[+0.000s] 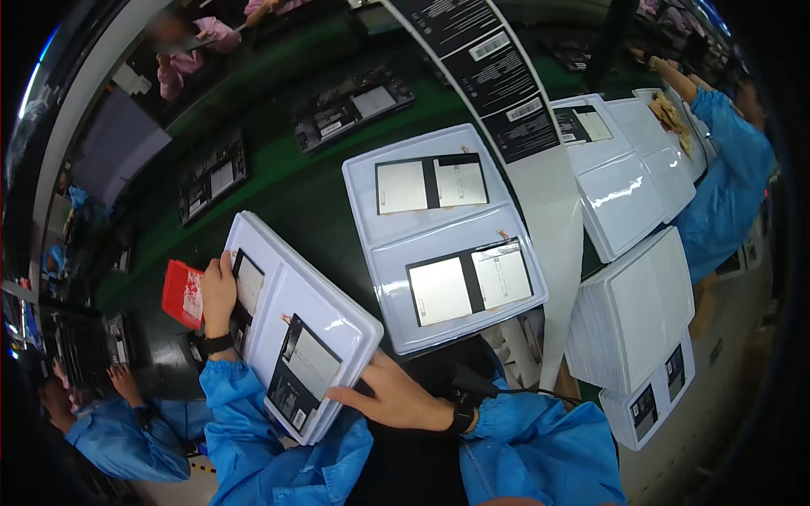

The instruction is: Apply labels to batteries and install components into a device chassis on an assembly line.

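A stack of white plastic trays (287, 278) is held tilted between both hands, above the green belt. The top tray carries two flat battery packs (308, 367), silver with black edges. My left hand (218, 295) grips the stack's left edge, thumb on the upper battery pack. My right hand (392, 395) holds the stack's lower right corner, fingers spread along its side. A second white tray (375, 244) with two more battery packs lies flat on the belt just to the right.
Open device shells (350, 105) ride the green conveyor belt (287, 194). A red box (182, 293) sits left of my left hand. Stacked white trays (629, 316) stand at right. A strip of black labels (498, 76) runs diagonally. People in blue and pink coats work around.
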`<state>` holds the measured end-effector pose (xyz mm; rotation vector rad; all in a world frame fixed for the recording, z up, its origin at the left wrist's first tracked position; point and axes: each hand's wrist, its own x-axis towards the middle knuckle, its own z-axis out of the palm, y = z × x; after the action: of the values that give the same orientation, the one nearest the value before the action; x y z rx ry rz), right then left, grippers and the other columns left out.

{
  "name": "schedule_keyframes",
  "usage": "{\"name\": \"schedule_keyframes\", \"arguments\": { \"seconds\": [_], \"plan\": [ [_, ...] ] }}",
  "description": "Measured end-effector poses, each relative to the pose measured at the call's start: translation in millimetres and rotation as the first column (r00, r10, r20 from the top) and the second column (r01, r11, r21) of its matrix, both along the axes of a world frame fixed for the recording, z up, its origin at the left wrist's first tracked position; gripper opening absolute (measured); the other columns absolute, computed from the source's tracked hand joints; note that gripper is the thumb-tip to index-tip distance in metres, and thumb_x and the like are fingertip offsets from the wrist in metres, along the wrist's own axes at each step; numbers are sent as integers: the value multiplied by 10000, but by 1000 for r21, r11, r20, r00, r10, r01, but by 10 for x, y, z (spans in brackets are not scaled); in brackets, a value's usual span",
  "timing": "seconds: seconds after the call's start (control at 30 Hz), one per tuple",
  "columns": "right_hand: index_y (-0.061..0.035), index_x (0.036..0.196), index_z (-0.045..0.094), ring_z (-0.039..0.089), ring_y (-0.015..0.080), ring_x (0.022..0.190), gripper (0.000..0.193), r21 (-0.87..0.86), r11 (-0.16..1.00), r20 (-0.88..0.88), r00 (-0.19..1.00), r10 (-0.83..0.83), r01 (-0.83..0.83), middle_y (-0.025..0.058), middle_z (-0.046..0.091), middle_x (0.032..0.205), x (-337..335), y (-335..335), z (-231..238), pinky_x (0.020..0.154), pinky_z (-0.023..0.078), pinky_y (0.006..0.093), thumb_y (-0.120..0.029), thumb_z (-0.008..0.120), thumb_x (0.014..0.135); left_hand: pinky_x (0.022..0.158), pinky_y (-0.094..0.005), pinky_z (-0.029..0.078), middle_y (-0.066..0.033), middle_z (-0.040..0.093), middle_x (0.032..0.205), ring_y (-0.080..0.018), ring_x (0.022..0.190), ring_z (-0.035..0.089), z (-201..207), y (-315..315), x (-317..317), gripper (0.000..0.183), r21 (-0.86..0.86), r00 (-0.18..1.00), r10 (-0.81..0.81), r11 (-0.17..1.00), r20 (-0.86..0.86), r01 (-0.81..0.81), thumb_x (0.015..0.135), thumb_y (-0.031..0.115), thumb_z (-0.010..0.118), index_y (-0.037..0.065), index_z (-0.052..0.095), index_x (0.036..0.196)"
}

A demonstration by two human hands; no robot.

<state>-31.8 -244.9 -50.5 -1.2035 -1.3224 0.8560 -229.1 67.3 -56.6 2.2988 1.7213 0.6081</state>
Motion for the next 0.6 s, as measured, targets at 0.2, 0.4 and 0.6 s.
{"name": "schedule_keyframes", "arguments": {
  "seconds": [0.2,0.4,0.6],
  "plan": [
    [58,1312,511,639,210,1068,484,-120,990,-750,647,-137,70,146,646,1201,127,232,242,926,520,335,-51,715,887,768,-565,487,-355,644,930,-535,923,614,61,-225,138,475,-24,997,-56,998,-61,54,1057,361,414,-56,628,980],
    [62,1319,513,649,252,1111,506,-235,969,-857,452,-246,81,174,644,1226,768,-85,223,957,526,359,57,622,824,717,-404,482,-254,649,887,-330,824,667,206,-573,163,365,-301,964,-247,916,102,266,1052,286,468,-46,604,984],
    [44,1335,520,686,276,1039,568,-329,904,-831,371,-415,275,183,671,1166,1523,-972,441,915,554,374,31,653,784,644,-256,492,-48,643,918,-130,761,627,358,-490,335,454,-566,640,33,502,768,654,1087,414,402,6,580,1177]
  ]
}}
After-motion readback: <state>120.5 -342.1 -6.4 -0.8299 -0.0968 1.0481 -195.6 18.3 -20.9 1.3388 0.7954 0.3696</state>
